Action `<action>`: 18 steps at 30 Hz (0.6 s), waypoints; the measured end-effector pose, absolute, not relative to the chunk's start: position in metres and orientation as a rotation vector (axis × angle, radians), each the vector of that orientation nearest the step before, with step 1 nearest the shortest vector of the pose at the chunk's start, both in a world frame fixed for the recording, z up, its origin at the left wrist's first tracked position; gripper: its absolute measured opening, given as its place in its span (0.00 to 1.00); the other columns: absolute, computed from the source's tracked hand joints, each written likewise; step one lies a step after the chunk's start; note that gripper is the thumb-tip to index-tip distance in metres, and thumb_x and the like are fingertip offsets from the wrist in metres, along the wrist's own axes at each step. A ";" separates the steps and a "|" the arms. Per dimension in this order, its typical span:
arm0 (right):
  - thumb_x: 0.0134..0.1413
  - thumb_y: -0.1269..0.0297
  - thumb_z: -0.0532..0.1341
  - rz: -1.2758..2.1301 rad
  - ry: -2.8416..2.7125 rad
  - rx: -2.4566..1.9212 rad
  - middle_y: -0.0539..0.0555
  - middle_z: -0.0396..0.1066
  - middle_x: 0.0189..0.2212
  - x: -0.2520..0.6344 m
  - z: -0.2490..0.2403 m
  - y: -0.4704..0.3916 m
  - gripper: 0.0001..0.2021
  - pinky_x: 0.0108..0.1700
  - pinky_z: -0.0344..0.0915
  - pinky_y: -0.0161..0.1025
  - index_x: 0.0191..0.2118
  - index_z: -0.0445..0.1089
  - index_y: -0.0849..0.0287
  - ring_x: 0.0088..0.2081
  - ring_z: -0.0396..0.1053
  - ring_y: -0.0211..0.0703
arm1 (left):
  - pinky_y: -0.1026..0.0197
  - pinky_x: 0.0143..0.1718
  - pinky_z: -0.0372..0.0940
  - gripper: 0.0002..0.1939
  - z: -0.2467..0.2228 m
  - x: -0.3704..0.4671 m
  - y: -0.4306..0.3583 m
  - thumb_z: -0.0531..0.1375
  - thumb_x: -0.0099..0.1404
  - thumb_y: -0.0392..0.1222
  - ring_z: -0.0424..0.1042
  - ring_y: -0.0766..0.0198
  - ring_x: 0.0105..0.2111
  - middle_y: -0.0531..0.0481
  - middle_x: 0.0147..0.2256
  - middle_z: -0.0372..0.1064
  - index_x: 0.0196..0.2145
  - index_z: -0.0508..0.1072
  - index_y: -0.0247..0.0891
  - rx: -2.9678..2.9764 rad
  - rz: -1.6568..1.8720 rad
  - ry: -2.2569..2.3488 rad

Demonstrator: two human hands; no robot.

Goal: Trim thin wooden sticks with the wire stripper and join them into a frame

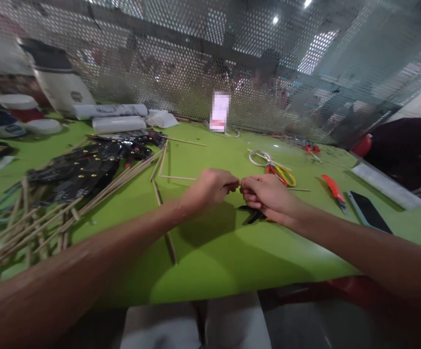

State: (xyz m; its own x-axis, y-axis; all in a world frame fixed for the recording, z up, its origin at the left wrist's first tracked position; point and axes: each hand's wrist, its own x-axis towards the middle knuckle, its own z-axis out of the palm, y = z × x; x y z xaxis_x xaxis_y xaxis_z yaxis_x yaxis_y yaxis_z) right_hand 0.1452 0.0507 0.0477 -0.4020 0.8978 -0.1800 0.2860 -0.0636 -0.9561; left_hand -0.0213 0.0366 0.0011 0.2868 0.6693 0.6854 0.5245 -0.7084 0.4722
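Observation:
My left hand (212, 186) and my right hand (265, 194) meet above the green table, fingertips pinched together and nearly touching. Whatever lies between the fingers is too small or hidden to make out. A thin wooden stick (177, 178) shows left of my left hand, and a thin stick end (299, 189) shows beyond my right hand; I cannot tell whether either is gripped. Partly covered by my right hand is a black-handled tool (252, 214). Several joined sticks (164, 220) lie bent at angles near my left forearm.
Bundled sticks (105, 194) and black glossy pieces (83, 167) lie left. Behind my right hand are a red-and-yellow-handled tool (285, 175) and a white ring (260, 157). An orange cutter knife (332, 189) and phone (368, 213) lie right. A perforated screen (181, 63) stands behind; a person (399, 145) sits right.

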 end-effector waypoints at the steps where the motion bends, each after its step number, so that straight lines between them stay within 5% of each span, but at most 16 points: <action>1: 0.47 0.64 0.63 1.492 -1.700 -1.264 0.43 0.53 0.17 0.144 0.049 0.051 0.12 0.16 0.44 0.31 0.22 0.60 0.58 0.16 0.50 0.28 | 0.66 0.29 0.64 0.11 0.001 -0.021 0.036 0.57 0.61 0.27 0.74 0.65 0.26 0.46 0.27 0.78 0.28 0.80 0.32 2.396 1.401 1.123; 5: 0.49 0.64 0.62 1.401 -1.770 -1.246 0.44 0.54 0.16 0.148 0.049 0.050 0.08 0.16 0.45 0.32 0.24 0.62 0.58 0.16 0.50 0.29 | 0.66 0.29 0.66 0.11 0.005 -0.022 0.034 0.58 0.62 0.28 0.74 0.65 0.27 0.46 0.29 0.78 0.31 0.80 0.33 2.281 1.379 1.098; 11: 0.49 0.69 0.60 0.347 -2.397 -0.680 0.49 0.65 0.23 0.170 0.041 0.064 0.01 0.29 0.57 0.37 0.31 0.69 0.57 0.25 0.59 0.35 | 0.69 0.26 0.67 0.07 0.017 -0.024 0.031 0.61 0.62 0.32 0.72 0.69 0.23 0.47 0.26 0.77 0.32 0.80 0.31 1.908 1.206 1.037; 18: 0.53 0.69 0.59 0.289 -2.379 -0.649 0.49 0.66 0.23 0.167 0.040 0.063 0.01 0.28 0.58 0.36 0.32 0.67 0.57 0.24 0.60 0.35 | 0.68 0.25 0.66 0.08 0.016 -0.026 0.033 0.60 0.61 0.32 0.72 0.68 0.22 0.48 0.25 0.77 0.31 0.80 0.32 1.932 1.251 1.043</action>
State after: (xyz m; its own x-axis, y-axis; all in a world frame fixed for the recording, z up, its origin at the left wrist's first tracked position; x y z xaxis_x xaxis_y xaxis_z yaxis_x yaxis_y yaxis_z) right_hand 0.1672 0.0635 0.0396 -0.6681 0.5198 0.5324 0.3773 0.8534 -0.3596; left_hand -0.0258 0.0332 0.0163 0.2453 0.8591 0.4492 0.2876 -0.5070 0.8125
